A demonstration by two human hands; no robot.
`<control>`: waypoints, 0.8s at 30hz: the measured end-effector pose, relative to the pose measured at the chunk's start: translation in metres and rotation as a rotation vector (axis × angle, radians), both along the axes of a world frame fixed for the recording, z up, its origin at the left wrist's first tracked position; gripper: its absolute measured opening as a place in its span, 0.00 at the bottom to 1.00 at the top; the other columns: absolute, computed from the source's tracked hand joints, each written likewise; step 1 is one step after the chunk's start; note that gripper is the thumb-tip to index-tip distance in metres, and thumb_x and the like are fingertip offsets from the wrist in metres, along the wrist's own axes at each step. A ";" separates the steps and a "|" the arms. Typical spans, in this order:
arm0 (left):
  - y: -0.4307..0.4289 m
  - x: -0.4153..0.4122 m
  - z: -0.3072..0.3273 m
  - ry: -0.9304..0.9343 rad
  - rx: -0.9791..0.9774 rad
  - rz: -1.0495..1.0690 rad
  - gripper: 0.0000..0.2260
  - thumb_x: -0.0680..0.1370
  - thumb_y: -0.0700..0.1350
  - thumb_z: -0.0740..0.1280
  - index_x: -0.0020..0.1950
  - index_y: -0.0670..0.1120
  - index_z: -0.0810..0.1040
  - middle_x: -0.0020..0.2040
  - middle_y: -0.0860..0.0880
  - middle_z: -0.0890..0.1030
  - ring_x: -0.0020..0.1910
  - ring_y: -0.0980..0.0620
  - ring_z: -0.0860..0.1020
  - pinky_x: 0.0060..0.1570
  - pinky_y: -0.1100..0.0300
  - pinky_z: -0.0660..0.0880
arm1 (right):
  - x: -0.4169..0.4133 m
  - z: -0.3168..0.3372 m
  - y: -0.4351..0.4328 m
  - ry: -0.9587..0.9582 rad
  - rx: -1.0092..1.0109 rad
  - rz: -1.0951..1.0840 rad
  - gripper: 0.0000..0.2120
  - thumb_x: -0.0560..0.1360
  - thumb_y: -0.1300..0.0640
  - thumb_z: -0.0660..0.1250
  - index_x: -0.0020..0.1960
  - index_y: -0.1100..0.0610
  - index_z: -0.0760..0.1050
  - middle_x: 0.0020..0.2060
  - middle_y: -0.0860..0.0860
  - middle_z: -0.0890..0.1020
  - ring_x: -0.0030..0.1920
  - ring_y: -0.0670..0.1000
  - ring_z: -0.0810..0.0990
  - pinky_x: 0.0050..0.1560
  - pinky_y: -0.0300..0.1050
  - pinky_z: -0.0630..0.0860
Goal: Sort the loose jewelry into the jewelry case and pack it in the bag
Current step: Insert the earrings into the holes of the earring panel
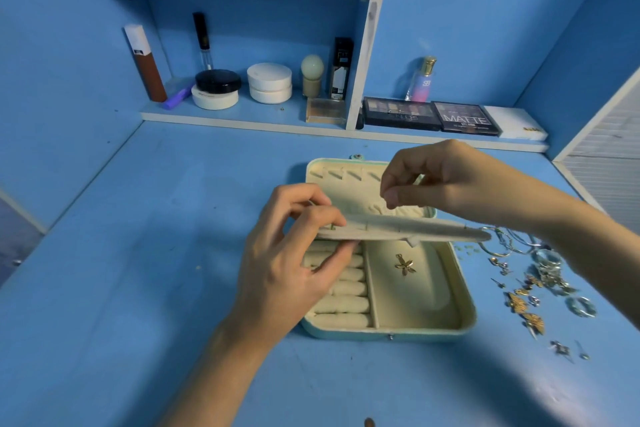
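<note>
Jewelry case (465,305): lies open, flat on the blue surface (138,253) straight in front of me, mint outside and cream inside.
Lid (332,177): folded back on the far side, with a row of small hooks along its upper edge.
Divider panel (398,230): a thin cream flap held roughly level above the case's base, running from my left hand across to the right rim.
Left hand (291,253): pinches the left end of the divider panel, thumb underneath and forefinger on top, the other fingers curled loosely over the ring rolls.
Right hand (440,180): hovers above the divider panel and over the lid, fingers curled, thumb tip and forefinger tip pressed together; whether anything small sits between them I cannot tell.
Ring rolls (346,303): a stack of padded cream bars filling the left compartment of the base.
Gold flower charm (404,264): lies alone in the wide right compartment, below the raised panel.
Loose jewelry (540,274): a scatter of rings, gold earrings and silver chains on the surface just to the right of the case, partly hidden by my right forearm.
Shelf (242,116): stands behind the case against the blue wall and carries round compacts (269,81), tubes and bottles.
Eyeshadow palettes (464,118): two dark ones side by side on the shelf's right part.
</note>
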State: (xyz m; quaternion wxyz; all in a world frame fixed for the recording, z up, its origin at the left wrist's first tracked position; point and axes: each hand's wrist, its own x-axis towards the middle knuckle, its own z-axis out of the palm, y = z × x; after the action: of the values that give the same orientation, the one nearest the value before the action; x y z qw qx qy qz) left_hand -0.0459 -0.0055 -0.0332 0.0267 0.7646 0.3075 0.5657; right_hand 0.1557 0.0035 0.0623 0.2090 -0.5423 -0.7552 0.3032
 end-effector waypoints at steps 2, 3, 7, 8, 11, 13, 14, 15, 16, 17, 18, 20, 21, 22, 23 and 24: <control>0.000 0.000 -0.001 0.010 0.015 0.005 0.07 0.74 0.44 0.70 0.48 0.48 0.73 0.50 0.50 0.71 0.45 0.54 0.74 0.49 0.69 0.71 | 0.005 -0.007 0.014 -0.057 0.010 -0.010 0.03 0.73 0.61 0.69 0.43 0.54 0.80 0.35 0.46 0.83 0.35 0.41 0.78 0.37 0.35 0.74; 0.001 -0.001 -0.001 0.019 0.028 0.008 0.07 0.73 0.44 0.70 0.47 0.47 0.72 0.50 0.50 0.71 0.44 0.54 0.74 0.50 0.72 0.69 | 0.007 -0.012 0.021 -0.105 0.033 -0.006 0.03 0.73 0.61 0.69 0.43 0.55 0.80 0.34 0.45 0.83 0.34 0.39 0.77 0.37 0.32 0.73; 0.000 -0.003 -0.002 0.045 0.045 0.012 0.09 0.72 0.43 0.71 0.46 0.47 0.72 0.50 0.50 0.71 0.43 0.55 0.72 0.52 0.75 0.65 | 0.008 -0.033 0.043 -0.300 0.109 0.017 0.03 0.74 0.61 0.69 0.44 0.55 0.79 0.38 0.45 0.82 0.36 0.38 0.76 0.40 0.27 0.69; 0.000 -0.003 -0.003 0.043 0.045 0.013 0.09 0.72 0.42 0.72 0.46 0.47 0.72 0.49 0.50 0.71 0.43 0.55 0.72 0.52 0.75 0.64 | 0.008 -0.037 0.047 -0.333 0.120 0.015 0.03 0.74 0.62 0.68 0.45 0.55 0.79 0.39 0.47 0.82 0.36 0.39 0.76 0.42 0.30 0.71; 0.001 -0.003 -0.003 0.038 0.047 0.015 0.09 0.72 0.42 0.72 0.46 0.47 0.72 0.49 0.50 0.71 0.43 0.56 0.72 0.51 0.75 0.65 | 0.007 -0.044 0.056 -0.375 0.134 0.012 0.04 0.73 0.63 0.68 0.46 0.57 0.80 0.40 0.50 0.83 0.40 0.47 0.77 0.49 0.42 0.75; 0.001 -0.003 -0.003 0.035 0.048 0.014 0.09 0.72 0.42 0.72 0.45 0.47 0.72 0.49 0.50 0.71 0.43 0.56 0.72 0.51 0.75 0.65 | 0.006 -0.047 0.058 -0.388 0.135 0.020 0.04 0.72 0.64 0.68 0.44 0.58 0.81 0.40 0.51 0.83 0.41 0.49 0.79 0.50 0.46 0.76; 0.001 -0.003 -0.003 0.034 0.049 0.011 0.09 0.72 0.43 0.71 0.45 0.47 0.72 0.49 0.50 0.71 0.43 0.56 0.72 0.51 0.75 0.66 | 0.005 -0.048 0.059 -0.395 0.140 0.023 0.05 0.72 0.64 0.68 0.44 0.58 0.81 0.40 0.51 0.84 0.41 0.50 0.79 0.50 0.46 0.76; 0.001 -0.003 -0.003 0.033 0.051 0.008 0.08 0.72 0.43 0.71 0.45 0.47 0.72 0.49 0.50 0.71 0.43 0.56 0.72 0.51 0.74 0.66 | 0.005 -0.049 0.059 -0.400 0.145 0.022 0.05 0.72 0.65 0.69 0.44 0.59 0.82 0.40 0.51 0.84 0.41 0.49 0.79 0.50 0.46 0.76; 0.001 -0.003 -0.003 0.033 0.052 0.006 0.08 0.72 0.43 0.71 0.46 0.47 0.72 0.49 0.50 0.71 0.43 0.56 0.72 0.51 0.74 0.67 | 0.006 -0.049 0.059 -0.404 0.148 0.017 0.05 0.71 0.65 0.69 0.44 0.59 0.83 0.41 0.51 0.84 0.41 0.49 0.79 0.50 0.45 0.75; 0.001 -0.003 -0.003 0.032 0.053 0.005 0.08 0.72 0.43 0.71 0.45 0.47 0.72 0.49 0.50 0.71 0.44 0.55 0.73 0.52 0.73 0.67 | 0.007 -0.049 0.059 -0.402 0.152 0.013 0.06 0.71 0.65 0.69 0.45 0.59 0.83 0.42 0.50 0.84 0.41 0.47 0.79 0.51 0.42 0.75; 0.001 -0.003 -0.003 0.032 0.054 0.005 0.08 0.72 0.42 0.71 0.45 0.47 0.72 0.49 0.50 0.71 0.44 0.55 0.73 0.52 0.73 0.68 | 0.008 -0.048 0.059 -0.394 0.154 0.008 0.07 0.72 0.65 0.69 0.46 0.59 0.84 0.42 0.50 0.85 0.40 0.45 0.78 0.50 0.37 0.74; 0.002 -0.003 -0.004 0.034 0.061 0.006 0.08 0.73 0.42 0.71 0.46 0.47 0.72 0.49 0.50 0.71 0.44 0.55 0.73 0.52 0.72 0.68 | 0.010 -0.045 0.059 -0.377 0.153 0.000 0.08 0.72 0.65 0.69 0.48 0.57 0.84 0.43 0.49 0.85 0.38 0.40 0.76 0.45 0.24 0.69; 0.002 -0.002 -0.004 0.038 0.064 0.005 0.08 0.73 0.42 0.71 0.46 0.47 0.73 0.49 0.50 0.71 0.44 0.54 0.73 0.52 0.72 0.69 | 0.012 -0.044 0.059 -0.373 0.150 -0.010 0.09 0.73 0.65 0.68 0.50 0.56 0.84 0.42 0.49 0.85 0.37 0.39 0.76 0.42 0.22 0.67; 0.002 -0.003 -0.004 0.040 0.066 0.002 0.07 0.73 0.42 0.71 0.46 0.47 0.73 0.49 0.50 0.71 0.44 0.54 0.73 0.52 0.72 0.69 | 0.014 -0.042 0.058 -0.370 0.154 -0.023 0.10 0.73 0.65 0.68 0.51 0.54 0.83 0.41 0.50 0.85 0.37 0.38 0.76 0.41 0.21 0.66; 0.002 -0.003 -0.005 0.042 0.066 0.000 0.07 0.73 0.42 0.71 0.46 0.47 0.73 0.49 0.50 0.71 0.44 0.54 0.73 0.52 0.71 0.69 | 0.014 -0.038 0.056 -0.361 0.166 -0.034 0.10 0.74 0.64 0.67 0.51 0.54 0.83 0.40 0.50 0.85 0.36 0.39 0.76 0.40 0.21 0.67; 0.002 -0.003 -0.005 0.043 0.067 -0.001 0.07 0.73 0.42 0.70 0.46 0.47 0.73 0.49 0.50 0.71 0.44 0.54 0.72 0.52 0.71 0.69 | 0.014 -0.033 0.053 -0.335 0.184 -0.039 0.10 0.74 0.64 0.67 0.51 0.53 0.83 0.39 0.49 0.84 0.36 0.41 0.77 0.40 0.23 0.68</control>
State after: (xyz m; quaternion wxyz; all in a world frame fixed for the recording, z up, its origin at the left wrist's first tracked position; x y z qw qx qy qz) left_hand -0.0485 -0.0036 -0.0380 -0.0053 0.7772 0.2887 0.5592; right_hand 0.1695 0.0562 0.0292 0.1348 -0.5785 -0.7932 0.1344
